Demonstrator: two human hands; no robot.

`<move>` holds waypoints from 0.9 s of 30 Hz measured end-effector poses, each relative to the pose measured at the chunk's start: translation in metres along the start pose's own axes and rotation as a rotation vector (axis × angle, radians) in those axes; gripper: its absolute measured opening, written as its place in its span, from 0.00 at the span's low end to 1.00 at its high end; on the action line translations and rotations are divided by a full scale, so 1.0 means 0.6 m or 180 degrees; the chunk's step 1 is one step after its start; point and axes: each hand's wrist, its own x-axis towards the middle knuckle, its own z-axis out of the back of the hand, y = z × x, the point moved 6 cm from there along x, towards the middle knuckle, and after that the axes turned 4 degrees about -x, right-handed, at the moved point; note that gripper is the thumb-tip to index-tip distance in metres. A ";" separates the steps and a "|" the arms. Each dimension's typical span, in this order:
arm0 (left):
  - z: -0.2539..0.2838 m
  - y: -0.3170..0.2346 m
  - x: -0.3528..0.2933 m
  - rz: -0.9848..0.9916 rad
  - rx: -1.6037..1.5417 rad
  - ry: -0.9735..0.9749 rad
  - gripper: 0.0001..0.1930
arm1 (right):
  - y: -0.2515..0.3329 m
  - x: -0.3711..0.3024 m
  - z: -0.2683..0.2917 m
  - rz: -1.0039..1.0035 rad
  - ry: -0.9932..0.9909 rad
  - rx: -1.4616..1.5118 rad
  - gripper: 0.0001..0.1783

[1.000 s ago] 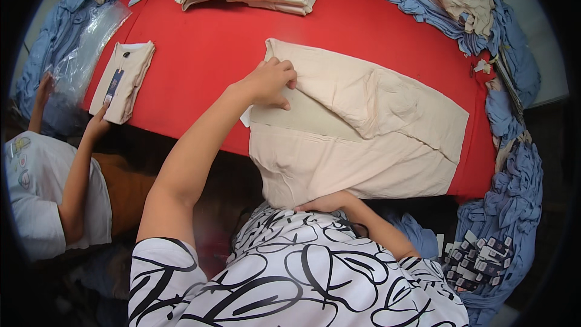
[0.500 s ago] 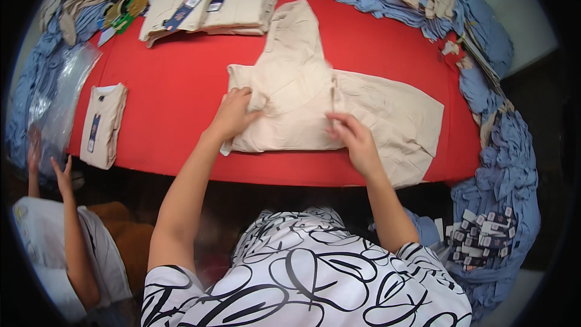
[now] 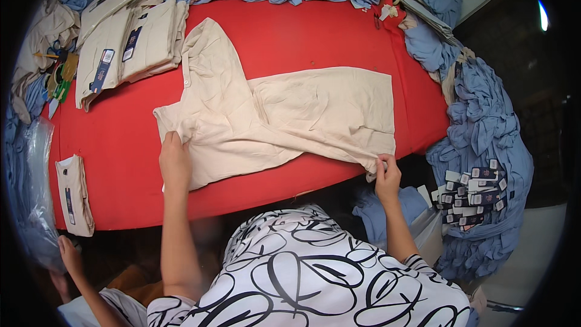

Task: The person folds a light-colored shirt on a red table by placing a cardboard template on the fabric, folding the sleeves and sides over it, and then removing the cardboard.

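Note:
A beige shirt (image 3: 284, 112) lies spread on the red table (image 3: 121, 145), one sleeve pointing toward the far side. My left hand (image 3: 174, 162) presses flat on the shirt's near left part. My right hand (image 3: 387, 172) pinches the shirt's hem corner at the table's near right edge.
Folded beige shirts with dark tags (image 3: 130, 42) lie at the far left, and one more folded shirt (image 3: 74, 194) at the near left. Heaps of blue garments (image 3: 478, 133) ring the table's back and right. Loose tags (image 3: 469, 197) lie on the right heap. Another person's hand (image 3: 69, 254) shows at lower left.
My right hand has slid from the middle of the shirt out to its right hem corner. The shirt's lower half has been drawn out wider to the right. My left hand stays on it.

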 end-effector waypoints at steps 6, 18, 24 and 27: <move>-0.045 0.003 -0.016 0.0232 0.0261 -0.0902 0.11 | 0.013 0.094 0.018 -0.0718 0.0534 0.1163 0.07; -0.010 0.072 0.044 -0.0063 -0.0116 -0.0837 0.09 | -0.107 0.300 0.008 -0.0845 0.1935 0.1356 0.08; -0.007 0.076 0.042 0.0239 -0.0238 -0.0814 0.09 | -0.056 0.253 -0.116 -0.0301 0.0102 -0.1190 0.28; -0.013 0.082 0.030 0.0339 0.0017 -0.0957 0.09 | -0.032 0.262 -0.161 0.0188 0.0235 -0.1721 0.31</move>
